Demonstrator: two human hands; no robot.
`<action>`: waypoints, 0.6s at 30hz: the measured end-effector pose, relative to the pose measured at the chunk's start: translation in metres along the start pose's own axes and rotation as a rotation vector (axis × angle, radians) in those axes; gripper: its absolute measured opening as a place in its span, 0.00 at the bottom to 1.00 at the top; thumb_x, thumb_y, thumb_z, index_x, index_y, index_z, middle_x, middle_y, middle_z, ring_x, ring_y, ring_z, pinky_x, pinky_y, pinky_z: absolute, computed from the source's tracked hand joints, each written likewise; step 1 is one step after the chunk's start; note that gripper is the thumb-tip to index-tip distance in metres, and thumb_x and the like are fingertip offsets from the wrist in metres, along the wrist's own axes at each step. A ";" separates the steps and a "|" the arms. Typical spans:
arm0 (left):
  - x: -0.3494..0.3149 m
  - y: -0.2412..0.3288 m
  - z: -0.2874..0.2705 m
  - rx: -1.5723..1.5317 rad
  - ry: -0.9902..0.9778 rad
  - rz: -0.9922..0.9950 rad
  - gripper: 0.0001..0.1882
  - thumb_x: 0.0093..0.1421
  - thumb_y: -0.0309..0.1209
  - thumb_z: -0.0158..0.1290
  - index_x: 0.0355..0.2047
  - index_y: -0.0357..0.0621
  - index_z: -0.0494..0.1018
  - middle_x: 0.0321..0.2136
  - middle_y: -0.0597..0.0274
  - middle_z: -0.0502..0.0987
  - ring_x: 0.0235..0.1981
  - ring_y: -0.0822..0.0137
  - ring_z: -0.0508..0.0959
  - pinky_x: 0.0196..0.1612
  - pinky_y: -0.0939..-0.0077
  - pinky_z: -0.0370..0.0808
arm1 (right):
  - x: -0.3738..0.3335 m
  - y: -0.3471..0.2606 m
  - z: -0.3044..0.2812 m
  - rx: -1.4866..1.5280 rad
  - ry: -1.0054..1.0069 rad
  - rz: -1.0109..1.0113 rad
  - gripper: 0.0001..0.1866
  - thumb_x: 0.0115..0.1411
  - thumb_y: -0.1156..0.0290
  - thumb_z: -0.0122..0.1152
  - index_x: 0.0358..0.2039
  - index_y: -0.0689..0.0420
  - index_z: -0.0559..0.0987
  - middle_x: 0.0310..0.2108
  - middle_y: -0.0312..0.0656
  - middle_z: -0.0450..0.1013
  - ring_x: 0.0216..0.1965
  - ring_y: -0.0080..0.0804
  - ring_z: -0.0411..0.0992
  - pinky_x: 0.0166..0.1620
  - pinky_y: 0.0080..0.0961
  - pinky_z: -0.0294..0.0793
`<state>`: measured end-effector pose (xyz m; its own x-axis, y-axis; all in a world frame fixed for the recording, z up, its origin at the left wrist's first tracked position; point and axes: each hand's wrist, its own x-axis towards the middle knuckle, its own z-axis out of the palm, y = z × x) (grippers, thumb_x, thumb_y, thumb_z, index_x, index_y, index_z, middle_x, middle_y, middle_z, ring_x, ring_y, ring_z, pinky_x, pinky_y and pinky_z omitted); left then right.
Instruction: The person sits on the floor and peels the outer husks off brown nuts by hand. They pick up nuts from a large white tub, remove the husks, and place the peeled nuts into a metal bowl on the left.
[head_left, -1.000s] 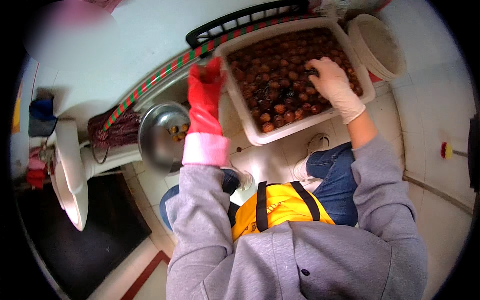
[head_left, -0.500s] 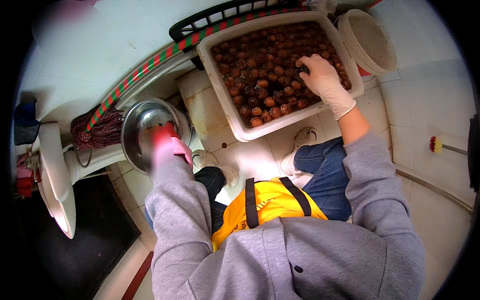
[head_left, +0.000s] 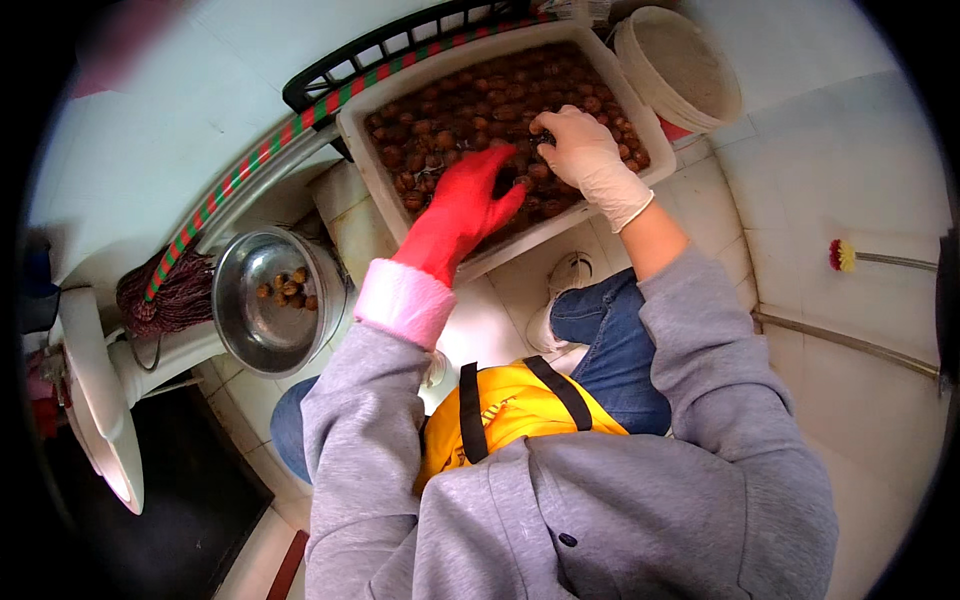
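A white plastic tub point(head_left: 548, 222) holds many round brown walnuts point(head_left: 440, 135) in dark water. Over its near left part is my left hand point(head_left: 468, 200) in a red rubber glove with a pink cuff. Its thumb stands apart from the fingers, and nothing shows between them. My right hand point(head_left: 580, 150), in a thin white glove, is over the walnuts to the right of it. Its fingers curl round a small dark, rough-looking thing point(head_left: 543, 137), mostly hidden. At the left, a steel basin point(head_left: 255, 345) has several wet walnuts point(head_left: 288, 290) at its bottom.
A whitish bucket point(head_left: 680, 65) stands right of the tub. Behind the tub are a black plastic crate point(head_left: 400, 50) and a red-green striped mop handle point(head_left: 290, 130), its dark red mop head point(head_left: 165, 295) beside the basin. A white washbasin point(head_left: 100, 400) juts in at left.
My left hand has moved from the steel basin up and right to the tub, leaving walnuts visible in the basin. My right hand stays over the walnuts. The whole view has shifted slightly.
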<state>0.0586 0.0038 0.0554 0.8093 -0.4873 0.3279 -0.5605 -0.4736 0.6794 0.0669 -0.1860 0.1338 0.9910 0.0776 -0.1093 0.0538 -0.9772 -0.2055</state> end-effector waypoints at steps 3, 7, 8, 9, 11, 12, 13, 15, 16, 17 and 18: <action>-0.013 -0.009 0.032 0.143 -0.132 -0.092 0.31 0.56 0.44 0.55 0.57 0.42 0.67 0.46 0.44 0.76 0.50 0.46 0.74 0.52 0.58 0.72 | -0.004 0.005 0.003 -0.014 -0.007 0.003 0.17 0.56 0.65 0.62 0.47 0.49 0.76 0.45 0.47 0.70 0.49 0.47 0.70 0.50 0.42 0.71; -0.001 -0.004 0.042 0.259 -0.564 -0.439 0.30 0.55 0.42 0.57 0.55 0.42 0.68 0.47 0.44 0.76 0.47 0.44 0.76 0.50 0.60 0.74 | -0.006 0.012 0.006 -0.059 -0.042 0.067 0.17 0.55 0.64 0.63 0.47 0.46 0.78 0.46 0.46 0.71 0.49 0.46 0.72 0.49 0.40 0.73; -0.003 -0.003 0.044 0.099 -0.457 -0.492 0.28 0.55 0.43 0.58 0.52 0.42 0.69 0.43 0.45 0.77 0.43 0.47 0.77 0.47 0.60 0.75 | -0.006 0.014 0.010 -0.061 -0.054 0.069 0.18 0.55 0.63 0.63 0.47 0.46 0.78 0.47 0.47 0.71 0.49 0.46 0.71 0.50 0.40 0.73; -0.008 -0.003 0.045 -0.061 -0.350 -0.542 0.26 0.55 0.43 0.58 0.50 0.42 0.69 0.38 0.46 0.78 0.39 0.50 0.79 0.43 0.60 0.76 | -0.005 0.016 0.014 -0.062 -0.067 0.072 0.18 0.56 0.63 0.62 0.48 0.46 0.78 0.47 0.47 0.71 0.49 0.46 0.71 0.50 0.40 0.73; -0.025 -0.018 0.055 -0.238 -0.021 -0.692 0.24 0.55 0.42 0.60 0.47 0.41 0.70 0.33 0.48 0.79 0.33 0.56 0.81 0.39 0.62 0.77 | 0.001 0.007 0.034 -0.001 -0.107 0.029 0.20 0.57 0.61 0.60 0.51 0.48 0.76 0.49 0.48 0.71 0.51 0.48 0.70 0.51 0.40 0.73; -0.033 -0.030 0.063 -0.258 0.200 -0.779 0.24 0.55 0.40 0.60 0.47 0.40 0.69 0.32 0.49 0.79 0.31 0.59 0.81 0.38 0.64 0.78 | 0.004 0.000 0.045 0.072 -0.137 -0.027 0.22 0.57 0.61 0.60 0.52 0.50 0.75 0.50 0.49 0.71 0.52 0.49 0.70 0.52 0.40 0.73; -0.043 -0.039 0.069 -0.281 0.421 -0.867 0.24 0.55 0.38 0.61 0.47 0.39 0.69 0.31 0.50 0.79 0.29 0.61 0.81 0.36 0.66 0.78 | 0.007 -0.009 0.056 0.115 -0.192 -0.048 0.21 0.58 0.61 0.59 0.52 0.51 0.75 0.50 0.50 0.70 0.52 0.49 0.70 0.52 0.40 0.73; -0.022 -0.003 0.064 -0.800 0.415 -1.101 0.24 0.54 0.31 0.62 0.49 0.39 0.67 0.31 0.55 0.78 0.30 0.65 0.80 0.34 0.71 0.78 | 0.004 0.017 0.074 0.127 -0.210 0.021 0.21 0.58 0.61 0.59 0.51 0.54 0.74 0.50 0.52 0.70 0.52 0.49 0.70 0.52 0.41 0.73; -0.021 0.007 0.053 -1.042 0.429 -1.214 0.25 0.54 0.28 0.62 0.50 0.39 0.67 0.32 0.58 0.77 0.31 0.66 0.79 0.34 0.73 0.78 | 0.003 0.017 0.080 0.122 -0.185 0.037 0.21 0.59 0.61 0.59 0.51 0.55 0.74 0.50 0.53 0.70 0.52 0.49 0.70 0.51 0.41 0.73; -0.026 0.008 0.052 -1.115 0.432 -1.179 0.26 0.54 0.27 0.62 0.52 0.39 0.66 0.32 0.58 0.77 0.30 0.66 0.79 0.33 0.74 0.78 | 0.004 0.018 0.085 0.117 -0.159 0.054 0.20 0.59 0.61 0.59 0.50 0.55 0.73 0.50 0.53 0.70 0.52 0.49 0.70 0.51 0.41 0.73; -0.030 0.009 0.051 -1.188 0.434 -1.143 0.28 0.53 0.26 0.62 0.54 0.39 0.65 0.32 0.58 0.77 0.29 0.66 0.79 0.32 0.75 0.78 | 0.003 0.022 0.089 0.085 -0.139 0.101 0.20 0.59 0.62 0.59 0.50 0.56 0.73 0.50 0.53 0.69 0.52 0.49 0.70 0.51 0.41 0.73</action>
<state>0.0206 -0.0235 0.0185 0.7739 0.0030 -0.6332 0.5641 0.4511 0.6916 0.0603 -0.1893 0.0427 0.9640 0.0118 -0.2657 -0.0620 -0.9615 -0.2676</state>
